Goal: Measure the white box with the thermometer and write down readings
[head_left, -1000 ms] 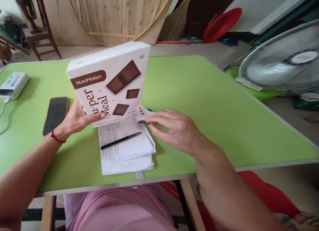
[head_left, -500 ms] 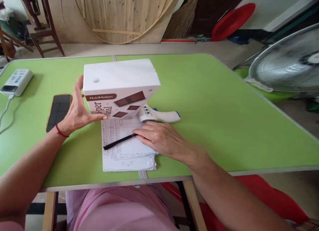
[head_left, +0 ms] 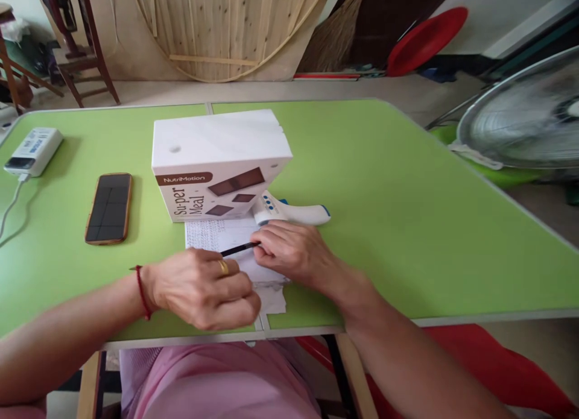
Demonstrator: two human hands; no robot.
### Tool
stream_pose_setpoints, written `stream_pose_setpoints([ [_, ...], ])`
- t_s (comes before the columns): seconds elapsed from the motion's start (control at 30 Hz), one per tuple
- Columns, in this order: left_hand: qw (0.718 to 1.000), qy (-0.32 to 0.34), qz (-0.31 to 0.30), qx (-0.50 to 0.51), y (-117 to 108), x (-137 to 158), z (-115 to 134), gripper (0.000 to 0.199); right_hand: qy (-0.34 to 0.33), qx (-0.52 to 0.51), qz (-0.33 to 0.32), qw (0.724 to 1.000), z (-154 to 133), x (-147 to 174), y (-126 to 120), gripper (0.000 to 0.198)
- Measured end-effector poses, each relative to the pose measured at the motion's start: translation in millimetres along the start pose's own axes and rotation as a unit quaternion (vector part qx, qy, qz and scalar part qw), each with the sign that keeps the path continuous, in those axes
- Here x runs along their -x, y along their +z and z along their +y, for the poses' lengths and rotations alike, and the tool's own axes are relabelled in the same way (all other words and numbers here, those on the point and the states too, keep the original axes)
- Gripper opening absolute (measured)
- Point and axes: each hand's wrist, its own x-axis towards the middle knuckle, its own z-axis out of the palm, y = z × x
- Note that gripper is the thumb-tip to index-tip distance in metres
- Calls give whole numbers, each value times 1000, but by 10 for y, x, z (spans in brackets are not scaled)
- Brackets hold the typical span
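A black pen stretches between my two hands, low over a stack of handwritten sheets. My right hand is closed, pinching the pen's right end. The other end of the pen runs in behind the curled fingers of my left hand, which is closed around it; its fingertips are hidden. Just beyond the hands, a white NutriMotion Super Meal box stands on the papers' far edge. A white and blue infrared thermometer lies beside the box, close to my right hand's fingers.
On the green table a smartphone lies to the left. A white power bank with a cable is at the far left. A large fan stands off the table's right side. Chairs are behind.
My left hand has let go of the box and come down toward me to the pen's left end. My right hand stays at the pen's right end. The box stays standing.
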Motion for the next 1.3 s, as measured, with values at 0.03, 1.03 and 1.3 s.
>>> stream_pose_setpoints([
  [0.03,999,-5,-43,28,63,-4,58,19,5,0,13,1000,5,1,-1,20],
  [1.03,920,-193,-305,154,364,180,209,75,286,-311,158,892,-185,-13,-201,9],
  [1.3,919,-214,-295,149,432,173,103,73,368,-532,-6,762,-159,-305,-206,7],
])
